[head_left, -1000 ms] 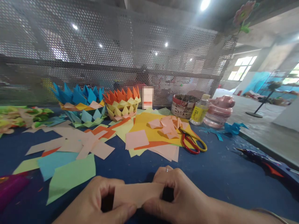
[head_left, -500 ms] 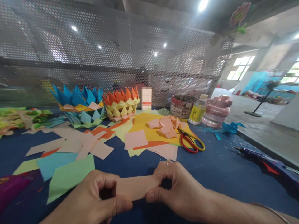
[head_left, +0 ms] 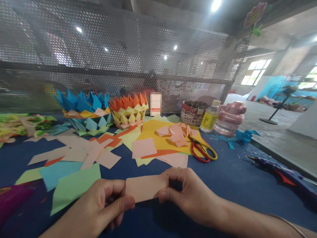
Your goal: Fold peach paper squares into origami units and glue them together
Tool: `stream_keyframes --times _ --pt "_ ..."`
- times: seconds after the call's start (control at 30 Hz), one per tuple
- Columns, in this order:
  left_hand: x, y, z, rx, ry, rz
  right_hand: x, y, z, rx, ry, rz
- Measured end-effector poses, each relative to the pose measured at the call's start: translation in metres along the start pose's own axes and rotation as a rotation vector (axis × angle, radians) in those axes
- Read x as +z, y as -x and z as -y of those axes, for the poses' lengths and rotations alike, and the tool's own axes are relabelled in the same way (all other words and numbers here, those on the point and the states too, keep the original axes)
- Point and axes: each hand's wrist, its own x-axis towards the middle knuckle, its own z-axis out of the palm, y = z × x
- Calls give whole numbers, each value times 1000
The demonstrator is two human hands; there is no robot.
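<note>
A small peach rectangle of paper [head_left: 146,188] is stretched between my two hands, just above the blue tabletop. My left hand [head_left: 104,205] pinches its left end between thumb and fingers. On the right end, my right hand [head_left: 184,190] grips it the same way. The paper looks flat and slightly tilted, its right side higher. Beyond my hands lie a loose pink paper piece [head_left: 144,148] and folded peach pieces [head_left: 177,135] on a yellow sheet [head_left: 148,130]. Green paper [head_left: 75,185] lies near my left hand.
Scissors [head_left: 203,150] with red and yellow handles lie at centre right. Behind stand blue [head_left: 85,102] and orange [head_left: 128,109] folded-paper baskets, a round container [head_left: 193,112], a yellow-labelled bottle [head_left: 210,117] and a pink jug [head_left: 230,119]. A glue gun [head_left: 279,170] lies at right.
Both hands have lifted the peach paper slightly, and more of its face shows. My left thumb has shifted back toward the paper's left end.
</note>
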Motion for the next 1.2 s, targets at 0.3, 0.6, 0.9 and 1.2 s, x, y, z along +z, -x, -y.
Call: stream_keyframes --times 0.3,0.6,0.9,1.2 --pt "-1 -1 2 5 16 -38 1 0 0 -2 -208 21" --pt "2 0 0 -3 72 -54 -2 -3 -1 -48 -43 -23" --pt "-9 -7 7 141 127 -113 -5 -8 -4 -48 88 -50" --pt "-10 -7 7 160 183 -121 -7 -9 -6 -52 114 -54"
